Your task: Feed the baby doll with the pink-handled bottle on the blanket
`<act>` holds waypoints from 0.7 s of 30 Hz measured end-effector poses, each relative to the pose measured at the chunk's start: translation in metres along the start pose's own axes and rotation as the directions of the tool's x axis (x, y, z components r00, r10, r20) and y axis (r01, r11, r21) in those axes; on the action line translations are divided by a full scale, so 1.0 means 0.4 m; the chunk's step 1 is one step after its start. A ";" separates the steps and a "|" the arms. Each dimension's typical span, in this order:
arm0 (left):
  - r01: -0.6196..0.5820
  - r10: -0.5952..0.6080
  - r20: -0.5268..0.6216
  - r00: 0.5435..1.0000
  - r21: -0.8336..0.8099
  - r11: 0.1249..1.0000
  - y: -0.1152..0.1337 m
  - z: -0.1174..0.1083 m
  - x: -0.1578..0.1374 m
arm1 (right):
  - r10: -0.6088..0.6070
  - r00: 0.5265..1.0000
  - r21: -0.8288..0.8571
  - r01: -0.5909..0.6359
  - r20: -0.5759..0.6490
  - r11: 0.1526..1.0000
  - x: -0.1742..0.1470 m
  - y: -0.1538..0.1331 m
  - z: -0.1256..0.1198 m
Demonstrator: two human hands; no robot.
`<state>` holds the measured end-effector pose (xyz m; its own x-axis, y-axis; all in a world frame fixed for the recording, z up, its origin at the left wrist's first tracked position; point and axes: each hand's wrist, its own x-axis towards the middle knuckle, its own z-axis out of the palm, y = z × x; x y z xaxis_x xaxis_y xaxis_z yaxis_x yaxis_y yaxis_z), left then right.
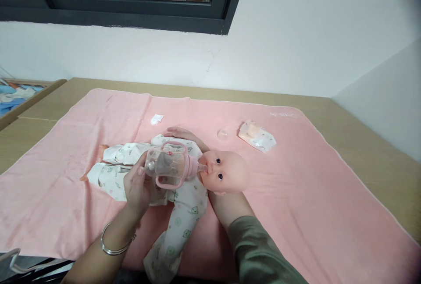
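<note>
A baby doll [230, 172] in white printed clothes lies on its back, head to the right and legs to the left. My left hand [138, 185] is closed around the base of a clear baby bottle [167, 164] with pink handles. The bottle is held nearly level above the doll's chest, its teat at the doll's mouth. My right forearm passes beneath the doll's neck. On the far side, my right hand [184, 134] shows again, curled around the doll's far shoulder and arm; part of it is hidden behind the doll.
A pink mat [296, 179] covers much of the wooden table [355, 135]. Beyond the doll lie a small white item [157, 119], a clear dome-shaped cap [222, 133] and a printed soft pack [257, 136]. A wall with a dark-framed window [138, 10] rises behind.
</note>
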<state>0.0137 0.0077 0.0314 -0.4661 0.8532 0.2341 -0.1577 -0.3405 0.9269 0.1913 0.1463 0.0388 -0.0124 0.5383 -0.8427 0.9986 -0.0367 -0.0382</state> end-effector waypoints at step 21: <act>-0.020 0.018 0.025 1.000 0.086 0.996 -0.020 -0.020 -0.001 | 0.224 0.717 -0.443 0.131 0.660 0.887 -0.023 -0.035 -0.027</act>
<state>0.0083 0.0069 0.0217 -0.4470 0.8567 0.2575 -0.0728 -0.3218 0.9440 0.1780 0.1509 0.0529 0.1805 -0.1780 -0.9673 0.9069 0.4109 0.0936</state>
